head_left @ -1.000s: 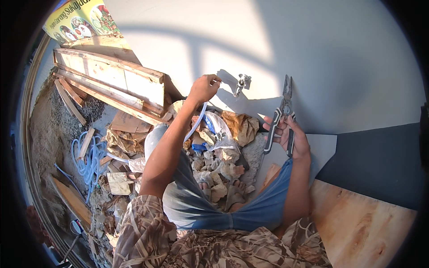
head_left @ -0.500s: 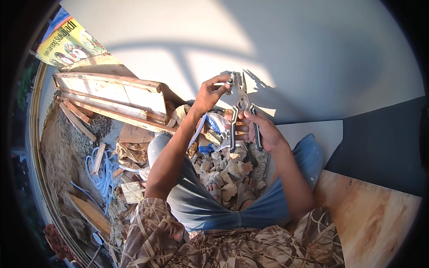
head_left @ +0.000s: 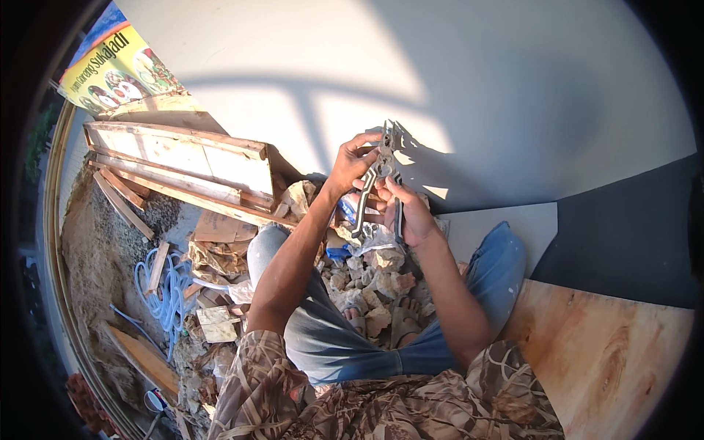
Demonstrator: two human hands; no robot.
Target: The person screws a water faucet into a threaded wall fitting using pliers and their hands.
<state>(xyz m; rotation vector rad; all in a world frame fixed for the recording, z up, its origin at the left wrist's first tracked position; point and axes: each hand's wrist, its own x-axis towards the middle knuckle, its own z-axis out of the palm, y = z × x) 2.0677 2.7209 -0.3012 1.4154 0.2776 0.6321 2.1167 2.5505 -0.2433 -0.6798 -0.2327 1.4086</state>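
Pliers have shifted leftward since the earlier frames, from well apart to just beside the left hand, where their head overlaps its fingertips in my head view. I see the right hand gripping the pliers by their spread handles, the nose pointing up along the pale wall. The left hand is raised beside the pliers' head, its fingers bent; I cannot tell whether it pinches anything. The metal tap, plain to me on the wall one second earlier, is now hard to make out behind fingers and pliers. Below both hands, broken stones lie around the sandalled feet. Farther left, I note a coiled blue hose and, above it, a wooden frame. At lower right are a wood-grained board and a dark grey panel.
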